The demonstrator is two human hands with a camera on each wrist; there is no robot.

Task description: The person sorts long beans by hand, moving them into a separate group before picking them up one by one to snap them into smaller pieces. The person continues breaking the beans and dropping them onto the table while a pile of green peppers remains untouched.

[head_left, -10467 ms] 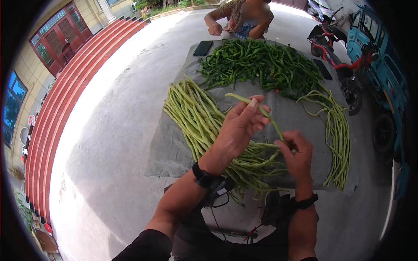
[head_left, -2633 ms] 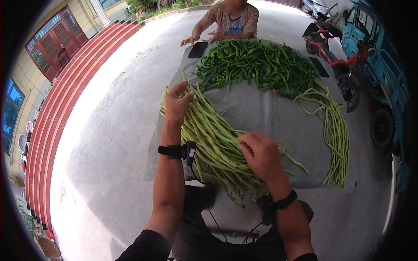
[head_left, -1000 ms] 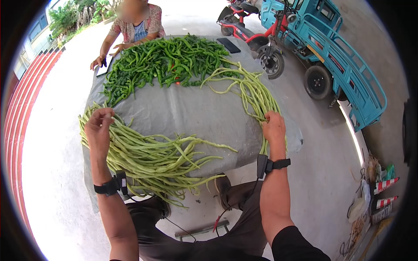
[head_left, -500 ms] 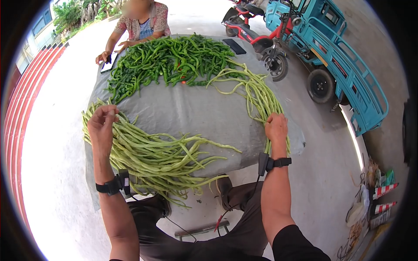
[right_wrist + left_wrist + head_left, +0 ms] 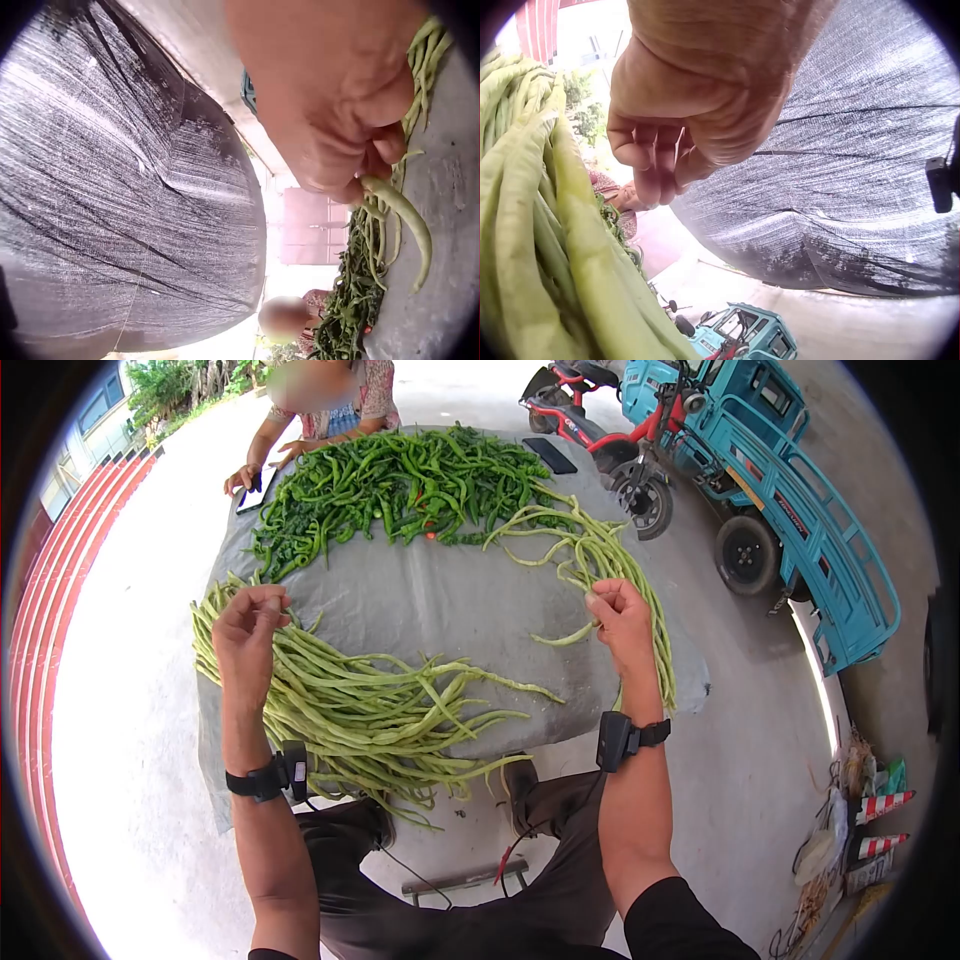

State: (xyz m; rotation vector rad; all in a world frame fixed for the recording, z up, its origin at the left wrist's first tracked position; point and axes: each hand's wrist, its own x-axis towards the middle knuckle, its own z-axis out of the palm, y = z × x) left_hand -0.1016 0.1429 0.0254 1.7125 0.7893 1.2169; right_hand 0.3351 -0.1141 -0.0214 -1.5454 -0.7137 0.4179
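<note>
My right hand [image 5: 627, 625] is lifted over the right-hand bundle of long beans [image 5: 603, 545]. Its thumb and fingertips pinch a pale green long bean [image 5: 414, 225], whose curved end sticks out toward the table's middle. At the left, my left hand [image 5: 247, 640] hovers with loosely curled fingers beside the larger pile of long beans [image 5: 350, 710]. In the left wrist view nothing shows between the fingers of the left hand [image 5: 705, 105], and thick bean pods [image 5: 574, 225] fill the near side.
A heap of green chili peppers [image 5: 400, 490] covers the table's far side, with phones [image 5: 550, 456] near its two ends. Another person's hand [image 5: 240, 480] touches the left phone. Grey sheeting [image 5: 400, 610] covers the table. A red scooter [image 5: 600, 435] and teal cargo tricycle [image 5: 800, 520] stand beyond.
Earlier both hands held one bean; later the left hand went to the left pile. The view swung right, and the right hand reached the right bundle, then rose slightly with a bean.
</note>
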